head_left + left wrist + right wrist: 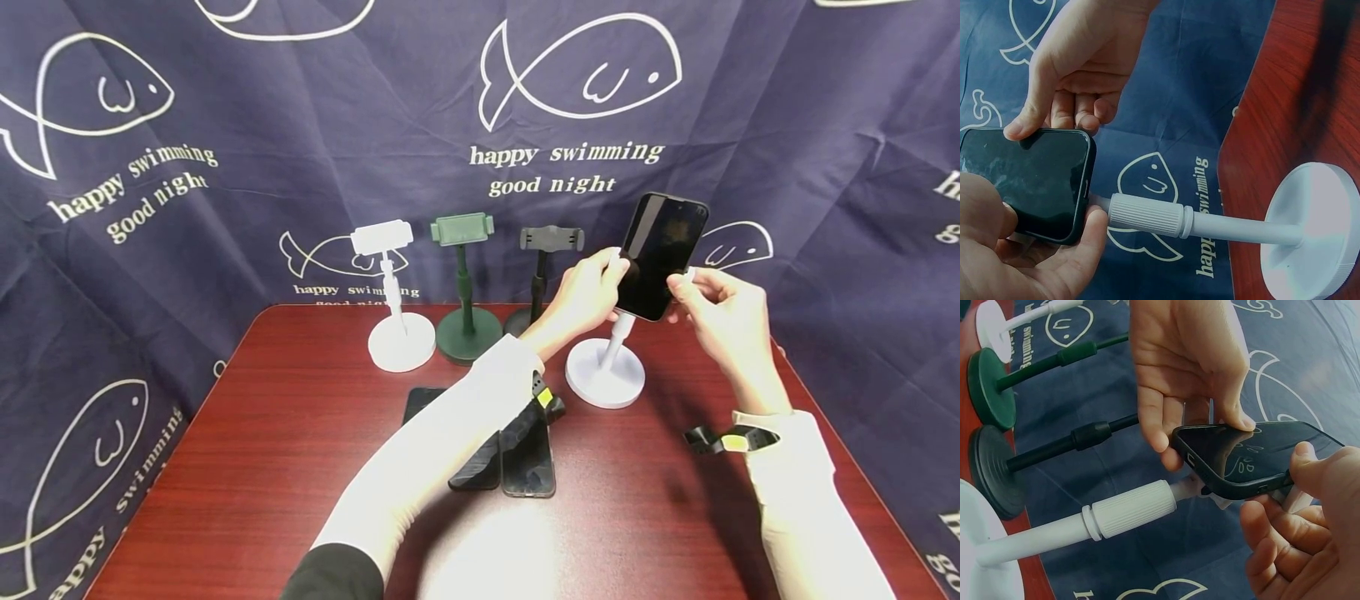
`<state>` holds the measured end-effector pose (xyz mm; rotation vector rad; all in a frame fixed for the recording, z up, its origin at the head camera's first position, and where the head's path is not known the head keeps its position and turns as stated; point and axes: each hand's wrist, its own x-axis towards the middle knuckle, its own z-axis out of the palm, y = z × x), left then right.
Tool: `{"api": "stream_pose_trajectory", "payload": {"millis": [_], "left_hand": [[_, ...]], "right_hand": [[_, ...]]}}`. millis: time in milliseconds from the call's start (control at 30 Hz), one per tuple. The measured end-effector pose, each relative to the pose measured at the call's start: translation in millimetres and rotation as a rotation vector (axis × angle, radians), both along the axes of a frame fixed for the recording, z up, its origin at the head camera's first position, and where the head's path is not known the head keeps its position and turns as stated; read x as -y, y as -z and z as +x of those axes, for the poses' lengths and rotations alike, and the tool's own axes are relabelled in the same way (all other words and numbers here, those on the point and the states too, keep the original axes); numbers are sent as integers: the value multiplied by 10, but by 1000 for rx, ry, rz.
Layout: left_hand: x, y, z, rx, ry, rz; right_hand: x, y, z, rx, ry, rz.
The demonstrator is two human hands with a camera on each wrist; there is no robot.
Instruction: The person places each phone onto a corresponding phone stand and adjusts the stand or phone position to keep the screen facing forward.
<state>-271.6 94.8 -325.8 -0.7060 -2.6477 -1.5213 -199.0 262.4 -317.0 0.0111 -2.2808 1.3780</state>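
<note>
A black smartphone [663, 254] is tilted upright at the head of a white phone stand [606, 372]. My left hand [588, 292] grips its left edge, thumb at the front and fingers behind. At the opposite edge, my right hand [731, 321] pinches the phone between thumb and fingers. In the left wrist view the stand's ribbed collar [1147, 214] shows just below the phone. Part of a white clamp [1297, 499] peeks out beside the right fingers in the right wrist view; the phone and hands hide most of it.
Left of the hands stand a white stand [401, 342], a green stand [468, 333] and a black stand [551, 240], all with bare clamps. Dark phones lie on the red table [300, 467], such as one phone [528, 458], partly hidden by the left forearm. A fish-print cloth [420, 125] hangs behind.
</note>
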Motion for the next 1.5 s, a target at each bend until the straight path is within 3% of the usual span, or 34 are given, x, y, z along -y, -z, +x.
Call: {"api": "stream_pose_trajectory", "payload": {"millis": [667, 1500], "left_hand": [[-3, -15, -12, 4, -2, -11], [-45, -7, 7, 20, -6, -2]], "right_hand": [[10, -20, -6, -19, 3, 34], [-166, 204, -196, -41, 64, 112]]}}
